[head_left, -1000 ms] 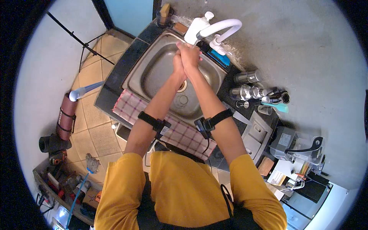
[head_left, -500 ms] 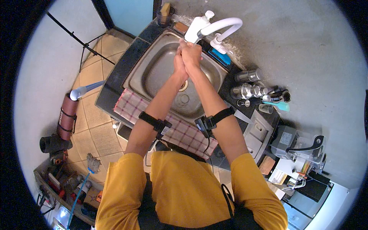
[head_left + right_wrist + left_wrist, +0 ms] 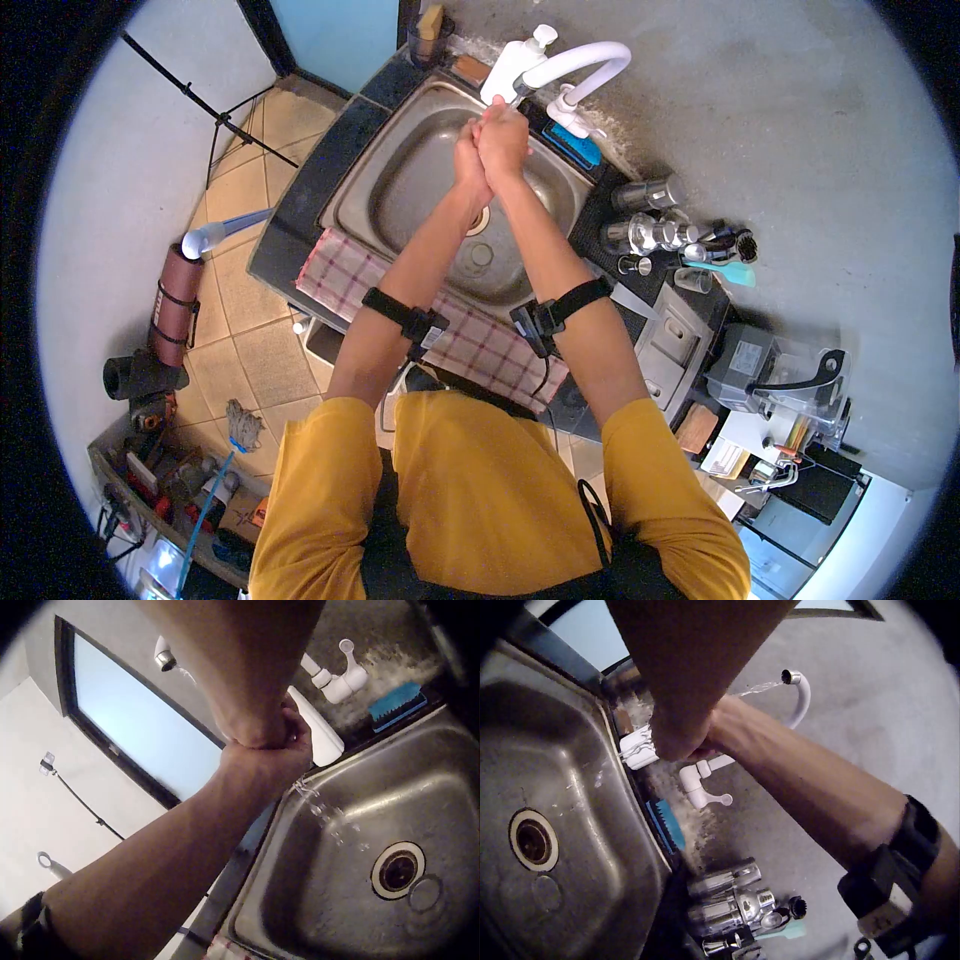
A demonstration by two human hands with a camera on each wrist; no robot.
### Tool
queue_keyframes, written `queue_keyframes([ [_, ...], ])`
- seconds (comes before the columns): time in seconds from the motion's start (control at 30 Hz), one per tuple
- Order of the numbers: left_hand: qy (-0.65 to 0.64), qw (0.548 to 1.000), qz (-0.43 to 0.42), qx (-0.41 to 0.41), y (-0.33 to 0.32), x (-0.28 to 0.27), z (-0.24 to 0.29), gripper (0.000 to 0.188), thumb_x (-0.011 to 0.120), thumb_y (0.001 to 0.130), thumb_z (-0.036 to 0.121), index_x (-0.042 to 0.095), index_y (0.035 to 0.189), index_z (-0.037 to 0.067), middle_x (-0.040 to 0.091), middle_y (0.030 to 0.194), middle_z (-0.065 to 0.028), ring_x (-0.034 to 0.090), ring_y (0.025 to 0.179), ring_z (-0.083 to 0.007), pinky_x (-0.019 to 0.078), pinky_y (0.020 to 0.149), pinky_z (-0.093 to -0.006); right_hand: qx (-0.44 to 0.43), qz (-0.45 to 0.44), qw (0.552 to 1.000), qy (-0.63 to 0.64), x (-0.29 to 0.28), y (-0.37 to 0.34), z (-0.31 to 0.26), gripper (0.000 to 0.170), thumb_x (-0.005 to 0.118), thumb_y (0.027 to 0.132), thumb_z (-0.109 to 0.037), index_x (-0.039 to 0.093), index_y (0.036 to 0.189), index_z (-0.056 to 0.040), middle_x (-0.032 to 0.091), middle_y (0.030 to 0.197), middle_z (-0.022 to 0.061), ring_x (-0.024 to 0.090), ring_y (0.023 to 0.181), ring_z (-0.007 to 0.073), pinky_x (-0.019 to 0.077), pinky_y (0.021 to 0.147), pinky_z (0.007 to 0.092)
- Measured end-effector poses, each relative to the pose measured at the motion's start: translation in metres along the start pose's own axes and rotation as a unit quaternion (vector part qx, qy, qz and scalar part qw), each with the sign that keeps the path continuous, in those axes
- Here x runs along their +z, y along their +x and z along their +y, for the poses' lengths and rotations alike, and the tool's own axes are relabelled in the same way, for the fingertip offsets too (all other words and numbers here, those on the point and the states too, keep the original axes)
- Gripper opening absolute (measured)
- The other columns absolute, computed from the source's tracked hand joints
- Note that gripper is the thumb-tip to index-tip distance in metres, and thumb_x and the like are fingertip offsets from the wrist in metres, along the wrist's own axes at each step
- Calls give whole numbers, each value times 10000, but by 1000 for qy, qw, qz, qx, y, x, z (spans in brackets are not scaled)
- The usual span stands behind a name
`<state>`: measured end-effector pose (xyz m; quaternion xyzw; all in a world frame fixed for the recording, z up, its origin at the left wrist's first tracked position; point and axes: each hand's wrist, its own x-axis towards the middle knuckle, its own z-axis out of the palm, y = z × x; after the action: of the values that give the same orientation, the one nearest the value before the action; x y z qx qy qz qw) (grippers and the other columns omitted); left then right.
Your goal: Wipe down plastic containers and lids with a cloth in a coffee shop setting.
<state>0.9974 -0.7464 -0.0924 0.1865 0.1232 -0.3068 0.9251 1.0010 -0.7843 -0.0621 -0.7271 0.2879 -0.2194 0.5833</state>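
My two hands are clasped together beneath the faucet (image 3: 585, 65) at the back of the steel sink (image 3: 400, 170). The right hand (image 3: 505, 142) lies over the left and grips it, the back of the hand facing up. Below it, the left hand (image 3: 470, 165) holds the right, with its fingertips showing at the right hand's far edge. In the left wrist view, water leaves the faucet spout (image 3: 791, 677) toward the hands. Water drops (image 3: 330, 817) fall from them into the basin in the right wrist view. Between the palms, everything is hidden.
A white bottle (image 3: 508, 75) and a blue brush (image 3: 573, 147) stand behind the sink. Metal cups (image 3: 640, 237) and utensils are at its right. A checked cloth (image 3: 480, 350) covers the front edge. A sponge (image 3: 430, 22) sits in a holder at the back left.
Both hands stay together under the faucet. The right hand has shifted slightly up and over the left, and its thumb now points up toward the spout.
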Motion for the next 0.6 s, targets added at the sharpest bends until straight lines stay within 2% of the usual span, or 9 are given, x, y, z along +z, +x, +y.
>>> queue_keyframes([
  [0.13,69,998,-16,2,-1,-3,-3,308,315,1003,286,551,930,101,616,906,-112,618,793,-265,560,703,-455,7,-4,997,-71,-2,-1,-6,515,449,1023,-366,603,700,5,604,572,151,612,490,204,433,430,369],
  [0.2,31,999,-21,-17,-1,-7,-5,335,317,1005,295,563,1001,68,621,915,-112,623,796,-262,563,706,-437,41,-13,990,-134,-2,1,-10,574,441,1013,-412,646,742,51,612,568,197,650,539,290,483,511,423],
  [0.33,67,998,2,7,-2,-4,-8,352,333,1004,315,579,978,64,627,929,-106,613,796,-228,537,681,-381,56,23,988,-142,-2,5,-14,629,476,980,-472,572,642,50,601,572,152,605,551,290,465,599,443],
  [0.37,209,974,68,59,-4,-2,-7,345,368,998,323,578,919,61,625,898,-88,595,764,-203,514,658,-358,16,37,984,-176,-4,5,-14,606,488,966,-454,582,678,71,621,625,198,625,626,350,466,650,469],
  [0.4,344,923,132,109,-6,1,-6,349,402,992,330,577,861,58,623,867,-70,576,733,-178,491,636,-336,-23,50,976,-209,-6,4,-16,587,499,952,-437,592,715,91,642,678,243,645,701,410,467,700,495],
  [0.43,345,923,131,109,-2,-4,-8,349,402,992,330,577,861,58,623,867,-70,576,733,-178,491,636,-336,-24,51,976,-208,-11,0,-23,587,499,952,-437,592,715,91,642,678,243,645,701,410,467,700,495],
  [0.5,381,909,88,142,9,-16,-11,387,471,967,328,546,712,47,593,730,-26,536,667,-139,447,594,-323,-72,-25,968,-239,-24,-6,-36,461,524,926,-354,606,775,74,639,762,270,634,762,444,464,725,505],
  [0.53,381,909,88,144,15,-20,-11,387,471,967,328,546,712,47,593,730,-26,536,667,-139,447,594,-323,-74,-25,968,-238,-28,-2,-28,461,524,926,-354,606,775,74,639,762,270,634,762,444,464,725,505],
  [0.6,518,832,73,186,23,-24,-11,486,504,977,373,509,628,36,540,606,-20,502,550,-135,422,520,-335,-113,18,953,-281,-37,2,-8,403,529,918,-334,615,808,45,643,811,261,636,794,426,465,738,491],
])
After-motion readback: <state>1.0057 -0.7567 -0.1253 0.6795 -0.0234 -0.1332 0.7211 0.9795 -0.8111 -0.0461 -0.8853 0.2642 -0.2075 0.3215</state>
